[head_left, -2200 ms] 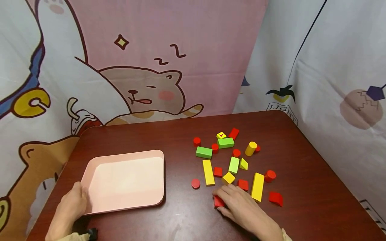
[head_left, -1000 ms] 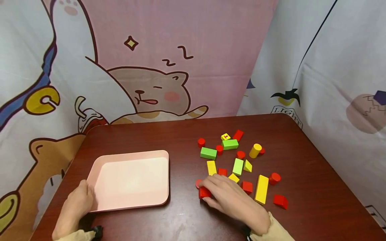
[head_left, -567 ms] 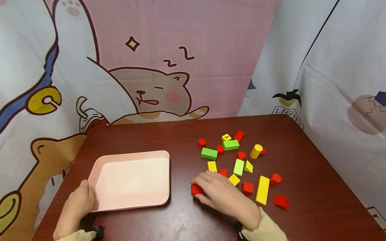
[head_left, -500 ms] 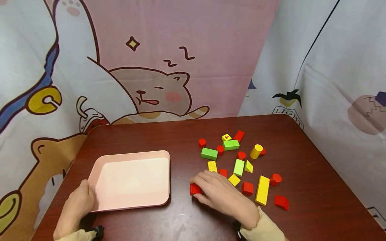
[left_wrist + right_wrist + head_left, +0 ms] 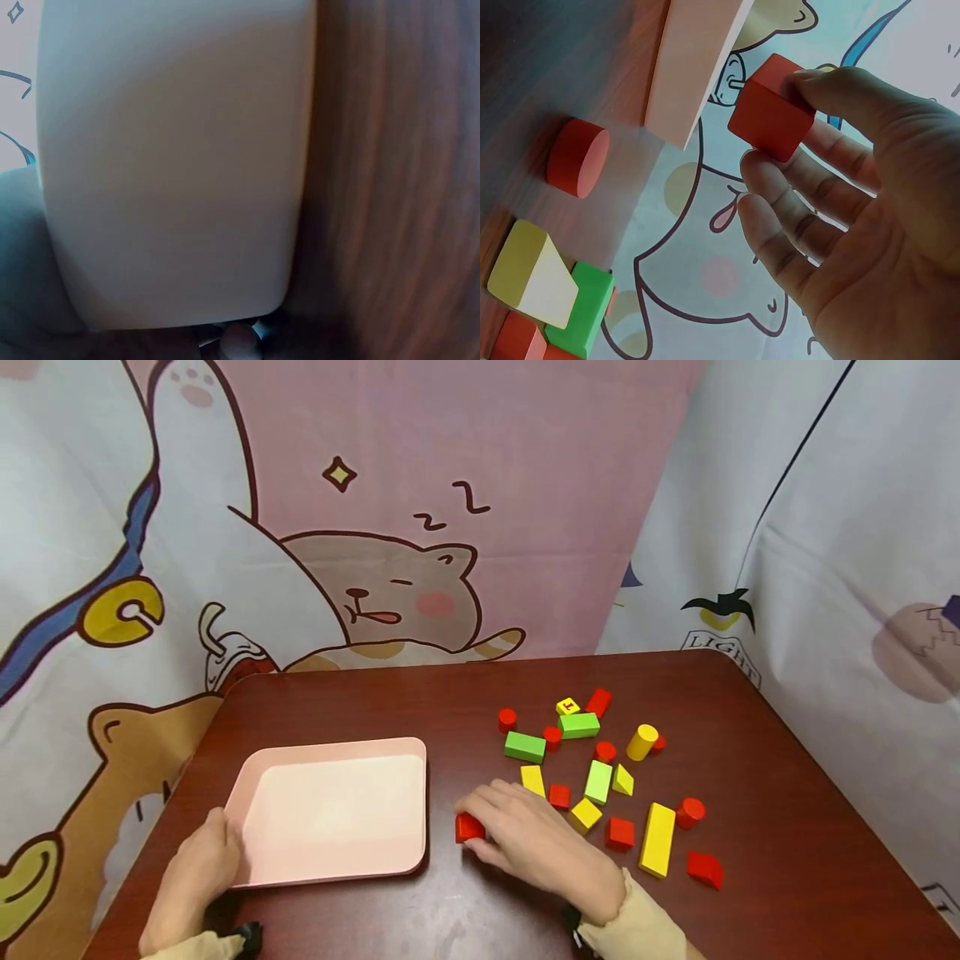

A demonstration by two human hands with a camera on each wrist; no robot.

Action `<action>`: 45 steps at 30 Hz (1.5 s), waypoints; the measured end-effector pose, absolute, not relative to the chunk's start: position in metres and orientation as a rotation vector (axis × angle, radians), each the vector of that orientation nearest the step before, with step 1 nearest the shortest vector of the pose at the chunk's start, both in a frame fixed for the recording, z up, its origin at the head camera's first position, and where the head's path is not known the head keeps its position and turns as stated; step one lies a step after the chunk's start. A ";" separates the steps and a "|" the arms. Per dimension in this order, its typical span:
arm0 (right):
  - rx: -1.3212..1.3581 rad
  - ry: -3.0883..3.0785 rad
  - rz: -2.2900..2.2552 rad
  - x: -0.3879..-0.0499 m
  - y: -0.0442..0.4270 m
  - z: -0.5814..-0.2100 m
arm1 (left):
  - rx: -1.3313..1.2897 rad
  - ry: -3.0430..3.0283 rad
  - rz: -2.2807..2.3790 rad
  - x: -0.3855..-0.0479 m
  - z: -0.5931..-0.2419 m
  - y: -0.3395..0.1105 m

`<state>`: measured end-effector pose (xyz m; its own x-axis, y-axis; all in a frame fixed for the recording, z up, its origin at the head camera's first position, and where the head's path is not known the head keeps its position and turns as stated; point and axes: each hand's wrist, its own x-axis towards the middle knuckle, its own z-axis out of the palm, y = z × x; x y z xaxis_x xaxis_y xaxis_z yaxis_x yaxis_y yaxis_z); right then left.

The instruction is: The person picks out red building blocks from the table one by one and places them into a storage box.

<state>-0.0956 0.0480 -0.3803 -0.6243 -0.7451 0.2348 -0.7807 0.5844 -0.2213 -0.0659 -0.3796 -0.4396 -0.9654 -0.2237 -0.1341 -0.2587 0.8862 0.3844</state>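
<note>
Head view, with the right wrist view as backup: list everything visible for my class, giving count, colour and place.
table: 1, dark brown, centre
printed cloth: panel count unclear, multicoloured, behind
tray: 1, pale pink, left
held block: 1, red, in right hand
round blocks: 4, red, scattered right
flat round block: 1, red, table, right wrist view only
angular red blocks: 4, red, scattered right
yellow cylinder: 1, yellow, far right
partly hidden piece: 1, red, behind yellow cylinder
wedge: 1, yellow, mid-scatter
other yellow blocks: 4, yellow, scattered right
green blocks: 3, green, scattered right
sleeves: 2, cream, bottom
left hand: 1, bare, tray's left edge
right hand: 1, bare, centre
</note>
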 end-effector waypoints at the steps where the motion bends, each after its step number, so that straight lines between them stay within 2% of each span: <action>1: 1.303 -2.689 0.468 -0.096 0.048 -0.381 | -0.383 2.958 0.620 -0.066 -0.440 -0.379; 19: 1.376 -2.597 0.437 -0.105 0.012 -0.382 | -0.386 2.941 0.617 -0.057 -0.448 -0.383; 29: 1.426 -2.476 0.582 -0.112 0.000 -0.394 | -0.425 2.910 0.605 -0.064 -0.444 -0.381; 45: 1.429 -2.511 0.474 -0.120 -0.025 -0.412 | -0.429 2.948 0.601 -0.068 -0.441 -0.378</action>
